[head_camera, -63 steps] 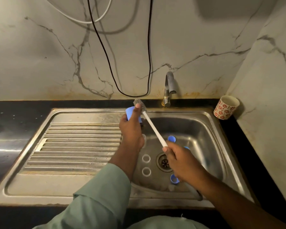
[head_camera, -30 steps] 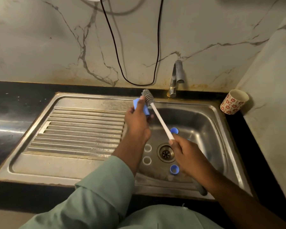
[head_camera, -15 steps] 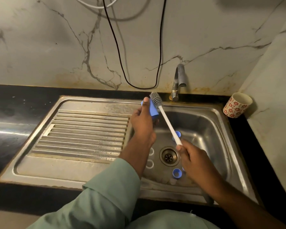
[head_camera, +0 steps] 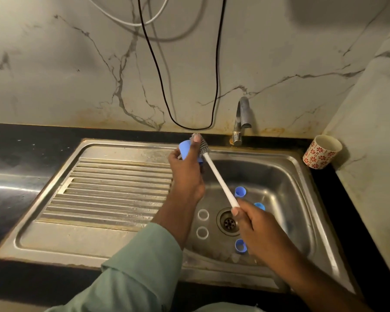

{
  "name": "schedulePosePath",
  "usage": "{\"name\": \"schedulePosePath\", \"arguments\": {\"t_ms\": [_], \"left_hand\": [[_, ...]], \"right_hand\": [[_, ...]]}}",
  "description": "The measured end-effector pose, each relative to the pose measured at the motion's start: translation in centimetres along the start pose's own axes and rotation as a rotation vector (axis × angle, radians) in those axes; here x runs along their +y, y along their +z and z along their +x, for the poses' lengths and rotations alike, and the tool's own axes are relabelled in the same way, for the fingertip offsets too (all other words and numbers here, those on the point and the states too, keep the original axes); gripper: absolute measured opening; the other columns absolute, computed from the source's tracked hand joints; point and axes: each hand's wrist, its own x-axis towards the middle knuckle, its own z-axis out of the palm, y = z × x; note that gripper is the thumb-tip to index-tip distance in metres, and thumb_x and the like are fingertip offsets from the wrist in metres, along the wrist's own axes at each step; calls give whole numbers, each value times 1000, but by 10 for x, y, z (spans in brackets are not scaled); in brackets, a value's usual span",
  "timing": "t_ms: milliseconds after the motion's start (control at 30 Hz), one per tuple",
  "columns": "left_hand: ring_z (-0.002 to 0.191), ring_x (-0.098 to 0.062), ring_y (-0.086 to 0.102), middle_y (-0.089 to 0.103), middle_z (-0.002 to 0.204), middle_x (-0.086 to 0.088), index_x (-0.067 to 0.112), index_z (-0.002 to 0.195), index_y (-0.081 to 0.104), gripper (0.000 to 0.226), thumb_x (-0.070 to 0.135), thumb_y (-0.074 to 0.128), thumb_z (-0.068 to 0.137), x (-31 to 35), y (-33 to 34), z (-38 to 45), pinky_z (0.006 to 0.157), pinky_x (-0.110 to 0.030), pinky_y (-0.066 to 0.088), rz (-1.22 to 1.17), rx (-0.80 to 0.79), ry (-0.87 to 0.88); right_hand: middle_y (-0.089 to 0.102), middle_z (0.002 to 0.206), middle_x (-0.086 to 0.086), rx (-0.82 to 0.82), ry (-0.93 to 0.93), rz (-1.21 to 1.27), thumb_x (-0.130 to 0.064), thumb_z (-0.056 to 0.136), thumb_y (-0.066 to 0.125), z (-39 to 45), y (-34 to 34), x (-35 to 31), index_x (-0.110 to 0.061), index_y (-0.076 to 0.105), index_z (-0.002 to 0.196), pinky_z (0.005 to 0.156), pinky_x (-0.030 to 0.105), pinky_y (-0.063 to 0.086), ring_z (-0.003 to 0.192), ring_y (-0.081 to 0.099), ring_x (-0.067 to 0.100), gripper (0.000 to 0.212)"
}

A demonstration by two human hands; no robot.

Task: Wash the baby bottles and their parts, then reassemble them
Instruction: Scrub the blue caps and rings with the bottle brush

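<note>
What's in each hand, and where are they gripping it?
The left hand grips a blue bottle cap around its side. The right hand holds a brush by the lower end of its white handle.

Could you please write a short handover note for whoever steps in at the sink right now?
Left hand holds a blue bottle cap over the sink edge. Right hand grips the white handle of the bottle brush, bristles against the cap.
In the basin: two clear rings, three blue caps around the drain.
Tap shows no running water.
Done: parts disassembled.
Left: finish scrubbing, rinse, reassemble.
</note>
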Motion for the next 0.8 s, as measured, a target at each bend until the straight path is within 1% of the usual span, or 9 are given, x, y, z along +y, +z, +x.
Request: {"name": "schedulePosePath", "arguments": {"t_ms": [100,167,267,333,400,533,633,733,800], "left_hand": [[87,-21,69,67,110,-14,7,133,51,58,32,75,87,5,-4,1,76,-33,59,-195,-7,-62],[91,-23,69,67,110,-13,4,130,57,54,31,76,86,11,-9,5,81,-36,60,-303,24,-92],[89,-24,69,70,101,-11,7,119,64,46,33,78,84,0,-11,1,81,-37,61,-198,18,-111],[89,-24,69,70,100,-11,8,114,65,45,36,79,81,-1,-11,-4,77,-35,60,-214,13,-126],[89,-24,70,70,102,-12,8,112,64,44,36,79,82,8,-15,3,71,-32,61,-301,36,-105],[91,-24,69,67,111,-14,8,123,58,49,34,75,85,2,-12,-3,64,-29,58,-195,-26,-69],[98,-27,66,65,115,-16,8,128,58,51,38,71,89,-4,-10,-10,71,-35,60,-247,-38,-133],[96,-25,67,66,113,-15,7,130,58,49,40,65,95,11,-24,2,75,-35,59,-424,28,-181],[90,-23,65,65,106,-14,6,131,57,50,43,60,97,8,-27,2,75,-34,56,-384,48,-186]], "right_hand": [[47,55,-10,2,-2,-5,-32,101,42,-3,4,1,-28,57,99,55,26,40,51,45,2,16],[44,60,-11,-31,-23,-15,-31,101,43,-10,8,3,-32,56,97,56,20,37,53,46,0,14],[45,51,-9,-12,5,40,-32,101,43,1,5,-5,-31,51,84,45,16,33,42,44,2,19],[45,49,-6,-15,28,62,-34,101,42,8,2,-7,-25,54,85,41,20,34,38,41,4,22],[47,49,-9,-56,19,44,-35,101,41,2,1,-4,-23,56,88,38,15,32,38,42,2,22],[45,51,-6,-24,49,112,-36,101,40,9,-2,-8,-24,55,88,39,19,33,38,40,2,23],[45,53,-4,26,-2,62,-33,101,40,18,4,-17,-28,56,91,43,28,37,43,40,4,19],[48,54,-7,-34,-28,-34,-33,100,42,-1,10,-5,-25,58,92,45,20,38,44,45,2,19],[47,55,-6,-69,4,-20,-34,100,42,-2,11,-5,-21,58,94,48,22,38,44,44,1,22]]}}
